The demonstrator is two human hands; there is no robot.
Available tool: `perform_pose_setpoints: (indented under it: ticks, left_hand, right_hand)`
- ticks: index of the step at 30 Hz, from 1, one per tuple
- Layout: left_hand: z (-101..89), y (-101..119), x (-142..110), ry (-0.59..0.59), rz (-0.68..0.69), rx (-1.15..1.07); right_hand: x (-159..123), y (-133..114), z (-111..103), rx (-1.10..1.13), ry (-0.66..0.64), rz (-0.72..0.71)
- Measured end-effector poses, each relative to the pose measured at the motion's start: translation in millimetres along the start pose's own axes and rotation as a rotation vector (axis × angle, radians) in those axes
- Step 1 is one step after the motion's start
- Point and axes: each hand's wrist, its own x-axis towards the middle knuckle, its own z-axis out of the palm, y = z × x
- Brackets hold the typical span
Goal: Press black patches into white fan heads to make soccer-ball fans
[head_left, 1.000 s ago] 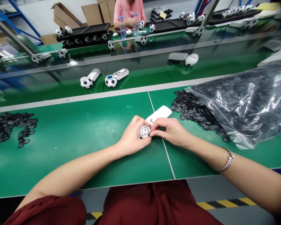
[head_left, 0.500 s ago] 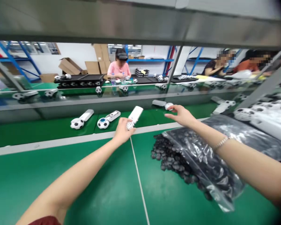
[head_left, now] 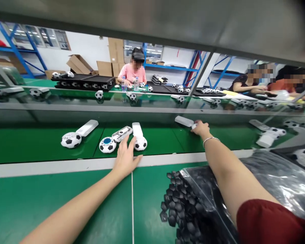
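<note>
My left hand (head_left: pixel 125 156) has its fingers spread at the belt's near edge, right beside a white handheld device with a soccer-ball head (head_left: pixel 140 143) that lies on the green belt (head_left: pixel 162 139). Farther right, my right hand (head_left: pixel 201 128) has its fingers closed round the ball end of another such device, whose white handle (head_left: pixel 184 121) points left. Left of my left hand lies an opened device with a blue disc (head_left: pixel 107 144) in its ball. A closed one (head_left: pixel 71 140) rests beyond it.
Black pentagonal pieces (head_left: pixel 178 203) spill from a clear plastic bag (head_left: pixel 277 179) under my right arm. More ball-headed devices (head_left: pixel 269 134) lie at the right. A metal shelf (head_left: pixel 142 23) spans overhead. Across the line sits a person in pink (head_left: pixel 133 73), near black trays (head_left: pixel 83 81).
My left hand has let go of its device, which now lies on the belt with its ball toward me. My right hand has reached out and closed on another. The view has shifted.
</note>
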Motion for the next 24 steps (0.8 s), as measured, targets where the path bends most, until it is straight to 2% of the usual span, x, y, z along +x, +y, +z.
perform_pose_setpoints:
  ticks: [3,5,7,8,11,12,14,16,18,20,22,24]
  left_hand:
    - [3.6,-5,2,0.044,0.061,0.023]
    - [4.1,-6,1,0.097,0.171,0.035]
    - [-2.8,2,-4,0.172,0.311,0.033]
    - [-9.9,10,-9,0.216,0.372,0.025]
    - [-44.9,51,-35,0.316,0.5,0.0]
    - [-59.7,67,-44,0.315,0.545,0.008]
    - [-89.4,92,-63,0.22,0.616,0.072]
    - [-114.3,102,-82,0.056,0.649,0.13]
    - [-131.2,95,-100,-0.13,0.603,0.185]
    - [-140.9,77,-120,-0.272,0.505,0.261]
    - [-146.9,56,-140,-0.359,0.402,0.346]
    - [-151.0,39,-160,-0.431,0.317,0.388]
  right_hand:
    - [-14,-8,-18,-0.021,0.032,0.007]
    - [-35,-12,-46,-0.016,0.047,-0.038]
    - [-70,-11,-80,0.001,0.066,-0.113]
    - [-94,-10,-97,0.014,0.08,-0.167]
    - [-189,-8,-139,0.137,0.206,-0.49]
    - [-224,-10,-149,0.185,0.203,-0.568]
    - [-288,-14,-159,0.289,0.167,-0.731]
    - [-336,-16,-156,0.392,0.127,-0.798]
    - [-361,-14,-140,0.525,-0.013,-0.797]
    - [-366,-11,-115,0.623,-0.129,-0.747]
    - [-361,-9,-88,0.58,-0.082,-0.73]
    - [-356,-13,-64,0.433,-0.033,-0.814]
